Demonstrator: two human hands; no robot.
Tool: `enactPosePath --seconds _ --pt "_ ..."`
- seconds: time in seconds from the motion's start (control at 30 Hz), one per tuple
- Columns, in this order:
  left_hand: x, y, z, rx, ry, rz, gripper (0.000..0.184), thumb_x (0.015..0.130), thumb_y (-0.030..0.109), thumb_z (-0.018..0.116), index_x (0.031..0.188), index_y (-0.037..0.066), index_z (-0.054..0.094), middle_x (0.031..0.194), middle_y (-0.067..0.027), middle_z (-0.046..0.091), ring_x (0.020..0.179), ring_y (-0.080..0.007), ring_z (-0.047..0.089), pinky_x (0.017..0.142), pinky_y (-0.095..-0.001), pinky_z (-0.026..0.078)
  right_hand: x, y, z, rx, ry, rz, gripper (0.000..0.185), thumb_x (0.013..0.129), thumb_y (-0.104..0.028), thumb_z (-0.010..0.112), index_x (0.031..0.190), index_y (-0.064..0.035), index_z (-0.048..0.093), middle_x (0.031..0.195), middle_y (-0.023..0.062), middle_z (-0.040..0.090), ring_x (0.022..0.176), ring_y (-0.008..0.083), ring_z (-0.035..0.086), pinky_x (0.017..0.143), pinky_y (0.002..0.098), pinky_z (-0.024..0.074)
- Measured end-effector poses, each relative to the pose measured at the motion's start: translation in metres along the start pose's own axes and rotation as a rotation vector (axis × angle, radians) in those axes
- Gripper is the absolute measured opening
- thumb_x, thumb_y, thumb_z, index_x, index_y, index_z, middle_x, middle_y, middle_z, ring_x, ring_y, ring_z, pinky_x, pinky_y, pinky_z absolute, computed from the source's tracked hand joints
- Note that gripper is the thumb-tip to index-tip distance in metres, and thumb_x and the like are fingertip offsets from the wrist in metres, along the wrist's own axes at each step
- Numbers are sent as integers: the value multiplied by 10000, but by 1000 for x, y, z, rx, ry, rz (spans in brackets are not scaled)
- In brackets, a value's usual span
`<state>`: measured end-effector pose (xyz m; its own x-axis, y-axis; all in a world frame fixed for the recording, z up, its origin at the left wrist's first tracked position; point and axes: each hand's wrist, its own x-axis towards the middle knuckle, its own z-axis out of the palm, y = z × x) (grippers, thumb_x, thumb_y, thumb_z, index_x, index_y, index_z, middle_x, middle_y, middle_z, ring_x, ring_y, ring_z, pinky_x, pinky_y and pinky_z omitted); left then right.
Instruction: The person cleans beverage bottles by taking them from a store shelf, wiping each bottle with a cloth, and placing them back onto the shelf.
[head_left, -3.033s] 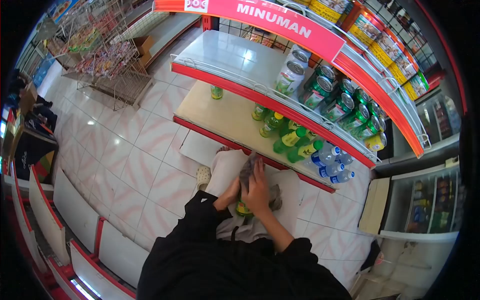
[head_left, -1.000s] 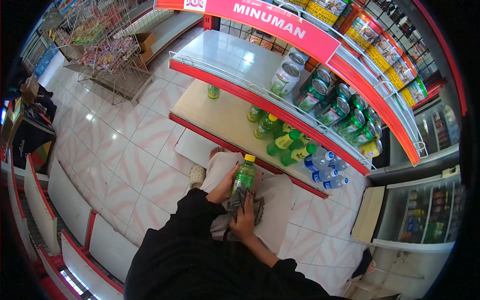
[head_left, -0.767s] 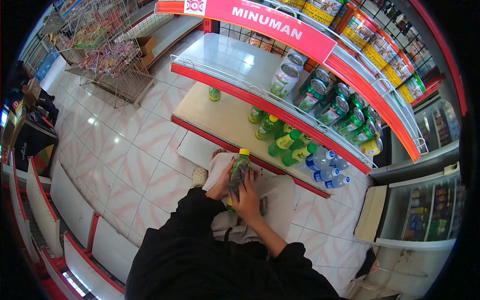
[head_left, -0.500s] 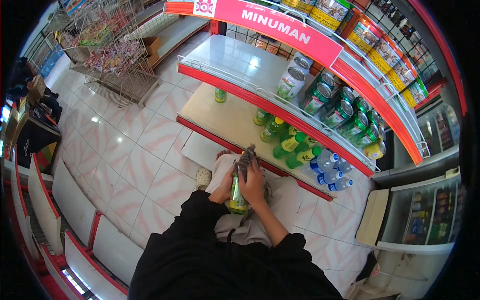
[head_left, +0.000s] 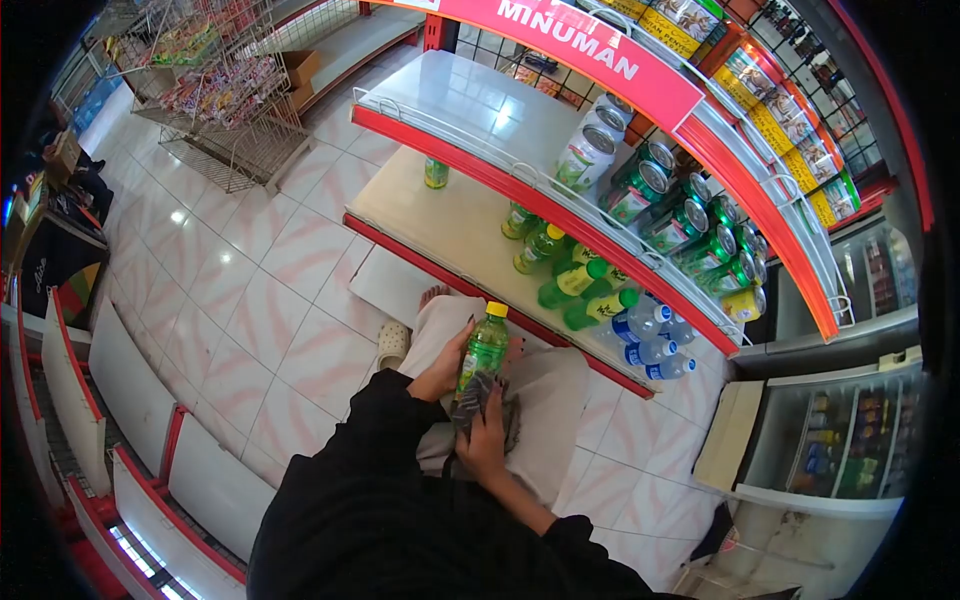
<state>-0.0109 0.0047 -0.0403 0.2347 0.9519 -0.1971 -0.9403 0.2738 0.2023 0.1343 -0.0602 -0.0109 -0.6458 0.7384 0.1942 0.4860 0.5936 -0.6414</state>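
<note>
A green bottle with a yellow cap stands tilted above my lap. My left hand is closed around its left side. In my right hand is a dark grey cloth, pressed against the lower part of the bottle, and the cloth covers the bottle's base. Ahead of my knees, on the lower shelf, several green bottles stand in rows beside clear water bottles with blue caps. One more green bottle stands apart at the shelf's left.
Drink cans fill the right part of the upper shelf, under a pink sign. An open-fronted fridge is at the right. Wire racks with snack packets stand at the far left, and white shelf panels at the near left.
The cloth and my right hand have moved from the bottle's top down to its lower part, uncovering the yellow cap. My left hand still holds the bottle. The view has shifted slightly.
</note>
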Motion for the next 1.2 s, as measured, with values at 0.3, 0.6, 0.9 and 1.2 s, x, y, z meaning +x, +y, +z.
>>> enactPosePath --seconds 0.3,0.6,0.9,1.2 --pt "-2 14 -5 -157 -104 93 594 873 511 229 1261 72 331 1272 -208 362 1164 -343 370 955 -435 316 87 2 -17 111 30 -92 419 742 -110 517 1115 60 431 1289 269 277 1207 406 262 973 437 260" --pt "-23 6 -1 -95 -65 180 569 882 446 307 1273 33 310 1266 -146 393 1123 -249 428 962 -355 321 86 0 -2 331 136 64 346 798 -101 478 1112 37 432 1106 256 455 1030 398 429 880 400 333" --pt "-22 6 0 62 -172 177 609 819 359 387 1316 46 225 1343 -136 286 1220 -266 310 1000 -388 255 1 -14 3 275 58 187 324 763 -88 514 1039 61 432 978 269 486 878 422 468 751 428 379" --pt "-20 15 10 -94 -227 100 695 758 419 412 1331 80 212 1356 -139 262 1238 -282 277 986 -438 252 20 -13 4 151 14 59 451 731 -101 538 1115 87 394 1085 288 452 992 444 434 834 439 363"
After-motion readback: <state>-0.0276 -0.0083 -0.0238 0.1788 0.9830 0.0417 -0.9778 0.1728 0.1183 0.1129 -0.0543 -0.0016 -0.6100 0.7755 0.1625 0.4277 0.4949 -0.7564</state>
